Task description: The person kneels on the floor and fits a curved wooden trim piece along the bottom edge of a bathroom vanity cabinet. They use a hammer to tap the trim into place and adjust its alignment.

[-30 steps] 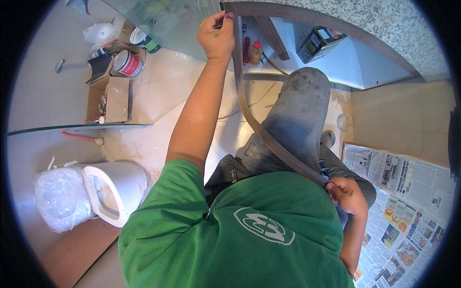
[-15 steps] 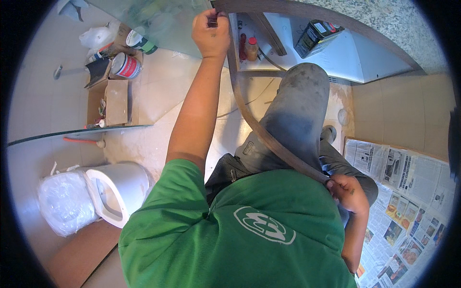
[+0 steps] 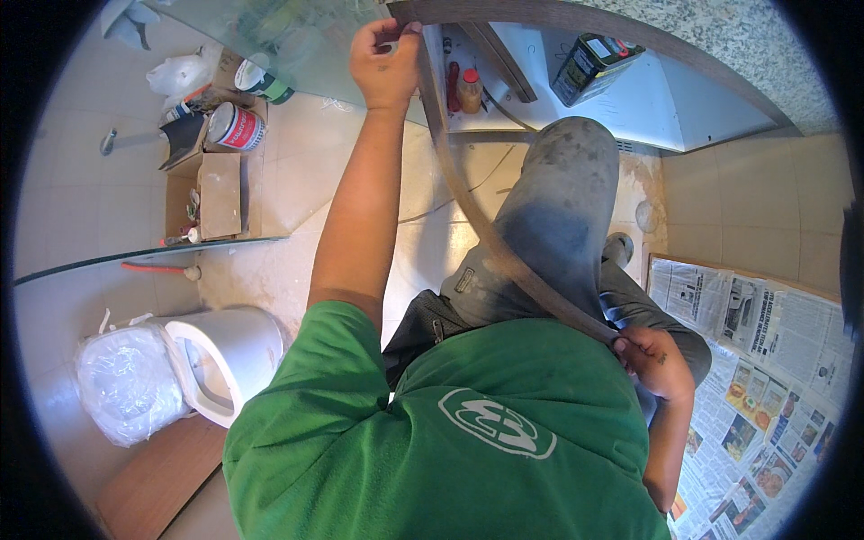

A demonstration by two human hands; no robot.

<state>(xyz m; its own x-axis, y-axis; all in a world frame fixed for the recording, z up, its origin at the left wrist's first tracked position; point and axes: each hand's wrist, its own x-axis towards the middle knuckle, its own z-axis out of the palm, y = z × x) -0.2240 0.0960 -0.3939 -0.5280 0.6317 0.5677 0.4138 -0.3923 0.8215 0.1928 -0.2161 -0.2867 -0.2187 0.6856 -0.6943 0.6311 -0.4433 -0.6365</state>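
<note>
Fingers [image 3: 411,31] of left hand [image 3: 385,79] bent, thumb close to them, up at the front corner of the cabinet [image 3: 621,20]; can't tell whether they pinch the brown strip [image 3: 513,264] or just press at its upper end. Right hand [image 3: 655,360]: thumb and fingers pinching the strip's lower end, just beside the shirt hem. Strip is long, narrow, bowed; runs from the cabinet corner down across the front of the raised leg in grey trousers [image 3: 562,171] to the right hand. Left arm stretched out, right arm bent. Green shirt [image 3: 360,450] fills bottom middle.

Cabinet: curved brown front edge, white inside, speckled worktop [image 3: 711,31] above. Inside: dark tin [image 3: 592,74] tilted in view, red-capped bottle [image 3: 470,94] with brownish contents, red item beside it (too small to tell), brown board [image 3: 502,58] slanting behind.

Left side: opened cardboard box [image 3: 221,196], red-labelled tub [image 3: 236,128] near its top end, green-and-white tub [image 3: 263,83], white plastic bag [image 3: 178,76] near both. Glass panel [image 3: 279,45] at top, greenish. Lower left: white toilet [image 3: 265,337], plastic-wrapped white item [image 3: 130,385] touching it, orange hose [image 3: 155,267] above, reddish-brown board [image 3: 162,477] below. Right side: newspaper sheets [image 3: 774,337] spread out, text and photos.
</note>
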